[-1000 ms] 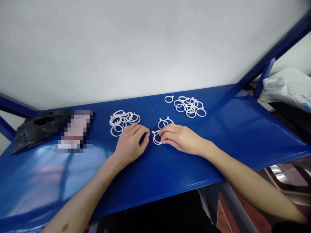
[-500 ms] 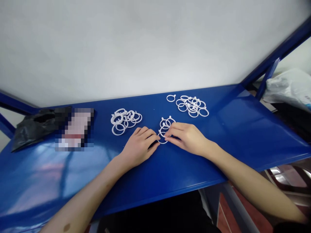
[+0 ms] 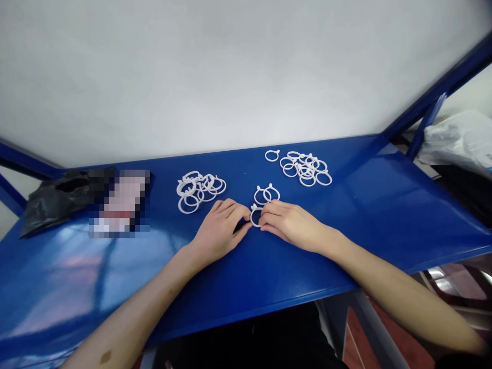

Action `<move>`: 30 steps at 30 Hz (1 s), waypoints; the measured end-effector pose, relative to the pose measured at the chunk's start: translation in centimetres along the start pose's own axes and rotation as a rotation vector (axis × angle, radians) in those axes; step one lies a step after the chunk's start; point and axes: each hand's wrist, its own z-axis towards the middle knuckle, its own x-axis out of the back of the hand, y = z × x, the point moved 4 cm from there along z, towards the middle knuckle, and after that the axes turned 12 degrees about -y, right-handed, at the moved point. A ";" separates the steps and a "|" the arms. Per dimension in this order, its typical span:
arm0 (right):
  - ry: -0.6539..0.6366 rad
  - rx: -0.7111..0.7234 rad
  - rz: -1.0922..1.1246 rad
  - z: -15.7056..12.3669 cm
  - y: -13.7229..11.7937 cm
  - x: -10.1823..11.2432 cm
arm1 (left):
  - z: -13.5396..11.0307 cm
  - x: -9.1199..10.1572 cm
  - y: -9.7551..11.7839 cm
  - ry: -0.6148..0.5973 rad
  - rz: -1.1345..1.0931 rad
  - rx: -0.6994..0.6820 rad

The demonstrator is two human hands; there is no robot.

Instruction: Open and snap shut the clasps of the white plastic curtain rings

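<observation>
Between my two hands is a white ring with a small knob (image 3: 252,217), lying low over the table. Two knobs show close together at its top, so a second ring may be stacked with it. The thumb and fingers of my left hand (image 3: 223,229) pinch its left side. My right hand (image 3: 289,223) grips the right side, its fingertips partly hiding the ring. Just beyond them, two more white rings (image 3: 259,196) overlap flat on the tabletop.
On the blue table (image 3: 246,271), a pile of white rings (image 3: 188,205) lies left and another pile (image 3: 324,178) right, with a single ring (image 3: 266,156) beside it. A black plastic bag (image 3: 46,205) and a blurred-out packet (image 3: 125,197) are at far left. A white wall (image 3: 230,77) stands behind.
My right hand has brought one ring down and toward me, onto the ring at my left hand. The two rings beyond now lie apart from it. My left hand has barely moved.
</observation>
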 end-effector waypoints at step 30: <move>0.141 -0.177 -0.141 1.4 3.9 0.2 | 0.4 0.4 0.1 0.077 0.083 0.004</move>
